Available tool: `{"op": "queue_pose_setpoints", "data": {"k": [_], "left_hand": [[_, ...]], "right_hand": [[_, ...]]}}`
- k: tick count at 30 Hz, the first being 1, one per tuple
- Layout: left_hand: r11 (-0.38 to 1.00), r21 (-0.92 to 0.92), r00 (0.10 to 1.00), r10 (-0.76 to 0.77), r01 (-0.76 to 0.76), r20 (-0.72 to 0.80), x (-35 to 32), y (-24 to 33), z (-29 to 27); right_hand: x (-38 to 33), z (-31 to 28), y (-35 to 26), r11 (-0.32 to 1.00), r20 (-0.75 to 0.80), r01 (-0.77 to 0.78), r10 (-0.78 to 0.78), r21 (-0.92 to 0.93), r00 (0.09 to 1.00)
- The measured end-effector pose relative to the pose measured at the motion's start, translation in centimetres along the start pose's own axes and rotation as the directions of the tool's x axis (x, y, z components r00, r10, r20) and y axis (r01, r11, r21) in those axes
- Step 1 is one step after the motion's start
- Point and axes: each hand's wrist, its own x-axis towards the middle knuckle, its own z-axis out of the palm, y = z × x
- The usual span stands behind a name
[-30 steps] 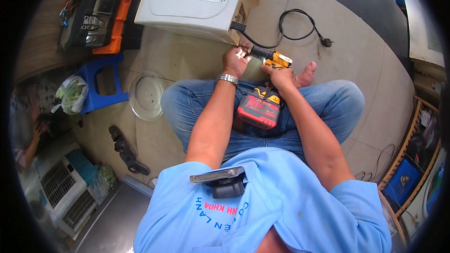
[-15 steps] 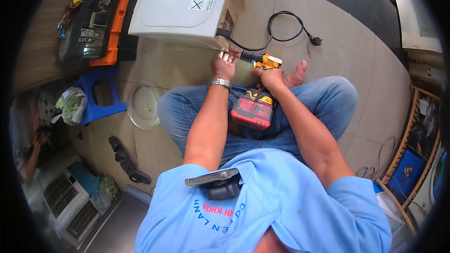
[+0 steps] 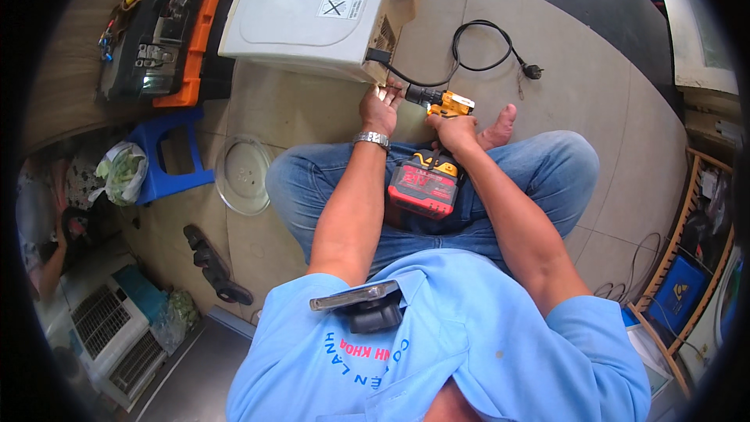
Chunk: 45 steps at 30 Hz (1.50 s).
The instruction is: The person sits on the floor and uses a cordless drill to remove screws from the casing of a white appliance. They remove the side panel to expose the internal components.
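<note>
A white microwave oven (image 3: 301, 51) with a warning label lies at the top centre, its vented side facing right. Under its near right corner is my left hand (image 3: 380, 109), palm partly up, the fingers bent together by the edge; whatever they pinch is too small to make out. My right hand (image 3: 455, 131) is wrapped round the grip of a yellow and black cordless drill (image 3: 451, 103). The drill's chuck points left at the left fingertips and that corner. Its bulky red and black battery (image 3: 423, 186) hangs between my thighs.
A black power cord (image 3: 476, 23) curls from the oven to the right. Left stand an open toolbox (image 3: 195, 39), a blue stool (image 3: 166, 164), a round glass plate (image 3: 244, 175) and a sandal (image 3: 215, 264). A wooden rack (image 3: 678, 266) is at right; another person's arm (image 3: 53, 267) shows far left.
The whole view has shifted slightly, with the scene a little further right and down. Both hands and the drill keep nearly the same place against the oven's corner.
</note>
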Motion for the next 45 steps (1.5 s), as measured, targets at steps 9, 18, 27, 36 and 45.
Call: {"op": "queue_pose_setpoints", "data": {"k": [9,18,27,36,45], "left_hand": [[1.0,0.022,1.0,0.01,-0.01,0.006,-0.9,0.3,0.8],[1.0,0.023,0.998,-0.007,0.006,0.065,-0.8,0.4,0.4],[0.992,0.102,0.983,0.051,-0.069,0.177,0.8,-0.4,-0.7],[0.75,0.627,0.975,0.205,-0.209,0.08,3.5,-0.4,-4.1],[0.139,0.936,0.805,0.561,-0.324,0.195,-8.7,27.2,-10.0]], "right_hand": [[-0.4,-0.1,-0.1,1.0,-0.024,0.0,0.001,0.022,1.0],[1.1,-0.2,1.3,0.999,0.019,0.015,-0.015,0.038,1.0],[-0.1,-0.7,0.1,1.0,-0.024,-0.001,0.002,0.017,1.0],[-0.3,-0.9,0.6,0.981,0.088,0.191,-0.187,-0.044,0.978],[-2.0,-0.7,-1.2,0.985,0.492,0.168,-0.129,-0.036,0.861]]}}
